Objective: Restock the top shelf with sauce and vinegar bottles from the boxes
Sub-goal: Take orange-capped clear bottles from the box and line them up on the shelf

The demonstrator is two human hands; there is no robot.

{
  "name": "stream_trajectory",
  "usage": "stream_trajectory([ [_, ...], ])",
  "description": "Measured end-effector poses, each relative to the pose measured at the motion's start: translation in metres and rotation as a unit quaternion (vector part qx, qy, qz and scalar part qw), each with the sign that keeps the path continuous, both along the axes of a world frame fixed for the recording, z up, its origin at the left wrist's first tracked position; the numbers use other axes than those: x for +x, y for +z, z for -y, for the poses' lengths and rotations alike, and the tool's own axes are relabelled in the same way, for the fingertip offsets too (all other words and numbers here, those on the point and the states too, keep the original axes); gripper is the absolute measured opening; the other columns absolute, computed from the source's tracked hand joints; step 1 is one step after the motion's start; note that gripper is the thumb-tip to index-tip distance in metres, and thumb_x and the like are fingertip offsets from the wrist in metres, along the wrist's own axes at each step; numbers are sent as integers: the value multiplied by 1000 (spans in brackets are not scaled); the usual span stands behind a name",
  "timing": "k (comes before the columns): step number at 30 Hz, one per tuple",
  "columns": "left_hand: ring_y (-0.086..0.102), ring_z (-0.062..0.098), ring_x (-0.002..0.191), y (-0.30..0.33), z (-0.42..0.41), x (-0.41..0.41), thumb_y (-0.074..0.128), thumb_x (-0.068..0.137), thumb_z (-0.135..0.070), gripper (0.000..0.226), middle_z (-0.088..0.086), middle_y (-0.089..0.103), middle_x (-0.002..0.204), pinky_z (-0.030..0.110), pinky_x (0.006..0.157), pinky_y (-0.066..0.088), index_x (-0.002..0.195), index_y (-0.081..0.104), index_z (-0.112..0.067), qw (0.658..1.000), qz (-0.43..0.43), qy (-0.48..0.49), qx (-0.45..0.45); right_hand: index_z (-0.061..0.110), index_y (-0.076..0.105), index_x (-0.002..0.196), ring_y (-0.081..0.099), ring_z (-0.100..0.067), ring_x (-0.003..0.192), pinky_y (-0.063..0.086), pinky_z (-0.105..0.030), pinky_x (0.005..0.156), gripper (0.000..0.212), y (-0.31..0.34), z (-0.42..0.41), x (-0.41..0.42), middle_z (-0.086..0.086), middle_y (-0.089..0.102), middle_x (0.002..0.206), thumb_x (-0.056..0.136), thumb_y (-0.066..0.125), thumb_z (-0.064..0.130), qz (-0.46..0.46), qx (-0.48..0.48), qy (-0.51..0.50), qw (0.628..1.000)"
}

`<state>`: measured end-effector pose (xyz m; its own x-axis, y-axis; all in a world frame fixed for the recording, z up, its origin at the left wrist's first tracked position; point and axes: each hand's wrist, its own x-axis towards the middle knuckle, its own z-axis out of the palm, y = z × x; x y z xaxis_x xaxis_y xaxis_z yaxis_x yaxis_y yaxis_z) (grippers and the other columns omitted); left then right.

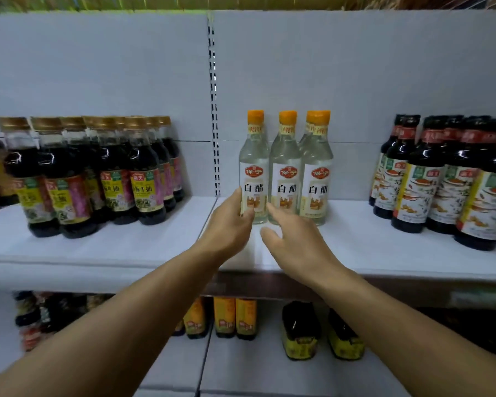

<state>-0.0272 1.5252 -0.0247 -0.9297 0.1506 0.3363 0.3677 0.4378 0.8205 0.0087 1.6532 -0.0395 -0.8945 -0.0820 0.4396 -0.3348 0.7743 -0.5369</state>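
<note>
Three clear white vinegar bottles with orange caps stand in a row at the middle of the top shelf, with another partly hidden behind the right one. My left hand is wrapped round the lower part of the leftmost vinegar bottle, which stands upright on the shelf. My right hand is spread just in front of the middle vinegar bottle, fingertips at its base, holding nothing. The third vinegar bottle stands to the right, untouched.
Several dark soy sauce bottles with gold caps crowd the shelf's left part. Dark bottles with red neck bands fill the right. A perforated upright divides the back panel. A lower shelf holds more bottles. No boxes are in view.
</note>
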Motion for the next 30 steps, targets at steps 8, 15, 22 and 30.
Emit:
stream_trajectory([
  [8, 42, 9, 133, -18, 7, 53, 45, 101, -16, 48, -7, 47, 146, 19, 99, 31, 148, 36, -28, 996, -56, -31, -62, 21, 40, 148, 39, -15, 139, 36, -40, 113, 51, -6, 7, 59, 3, 43, 152, 100, 44, 37, -9, 5, -14, 1000],
  [15, 37, 2, 133, -36, 33, 94, 42, 104, -24, 50, -3, 41, 152, 19, 105, 28, 152, 28, -25, 991, -67, -82, -85, 20, 47, 143, 40, -13, 139, 33, -38, 114, 46, -31, 28, 95, 2, 46, 149, 103, 36, 40, 15, -22, -35, 999],
  [22, 36, -5, 124, -74, 75, 122, 46, 102, -20, 46, 4, 46, 146, -6, 88, 21, 147, 38, -13, 985, -74, -109, -113, 17, 44, 146, 36, -11, 141, 28, -33, 118, 47, -73, 66, 122, 0, 41, 153, 102, 41, 34, 39, -59, -62, 996],
  [30, 32, 15, 142, -158, 87, 137, 44, 103, -29, 55, 1, 33, 156, 24, 111, 29, 153, 26, -16, 978, 31, -142, -150, 14, 49, 143, 45, -19, 134, 38, -35, 109, 46, -144, 80, 160, -4, 50, 146, 101, 46, 35, 120, -71, -110, 984],
])
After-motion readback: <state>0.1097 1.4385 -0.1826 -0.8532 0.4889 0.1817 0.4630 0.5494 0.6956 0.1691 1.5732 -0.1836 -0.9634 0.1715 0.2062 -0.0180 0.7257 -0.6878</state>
